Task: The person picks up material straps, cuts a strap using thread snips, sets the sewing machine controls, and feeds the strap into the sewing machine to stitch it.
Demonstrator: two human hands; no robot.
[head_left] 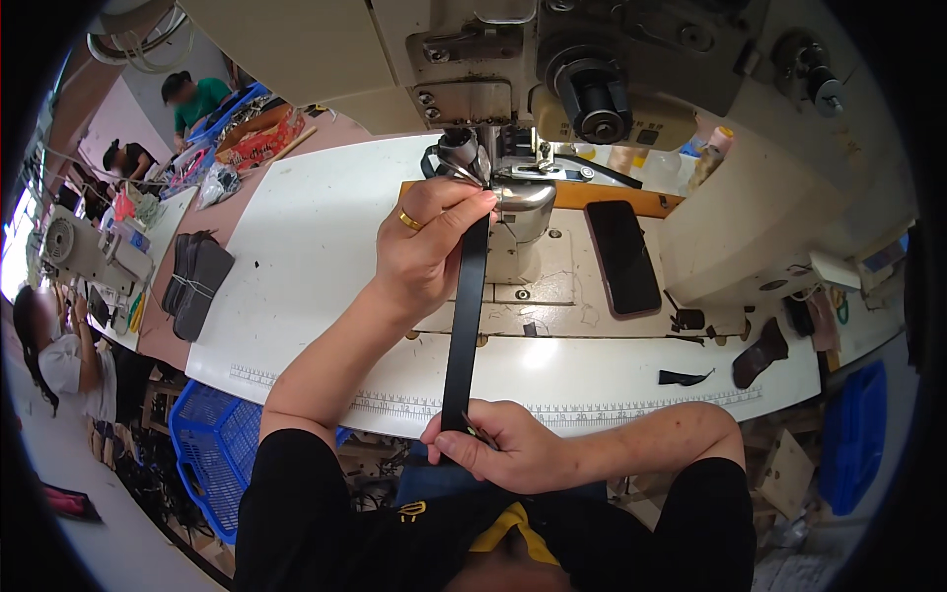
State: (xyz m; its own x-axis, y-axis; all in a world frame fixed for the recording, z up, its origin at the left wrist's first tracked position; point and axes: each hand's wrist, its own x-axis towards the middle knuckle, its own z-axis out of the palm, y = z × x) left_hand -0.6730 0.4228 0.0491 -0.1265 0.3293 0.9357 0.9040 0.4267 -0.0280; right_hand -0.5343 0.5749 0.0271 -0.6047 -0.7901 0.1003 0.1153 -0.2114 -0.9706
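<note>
A long flat black strap (464, 331) runs from the sewing machine's needle area down past the front edge of the white table. My left hand (424, 242), with a gold ring on one finger, pinches the strap's upper end right beside the machine's shiny metal post (525, 202). Lower down, my right hand (508, 449) is closed around the strap near the table edge. A thin metal tool (480, 431) also sits in that hand; its kind is mostly hidden by the fingers. The strap hangs fairly straight between both hands.
A dark phone (623, 259) lies right of the post. Black scraps (683, 377) and a brown leather piece (761, 353) rest at the right. Bundled grey pieces (200, 281) lie at the left. A blue basket (212, 444) stands below the table; co-workers are farther left.
</note>
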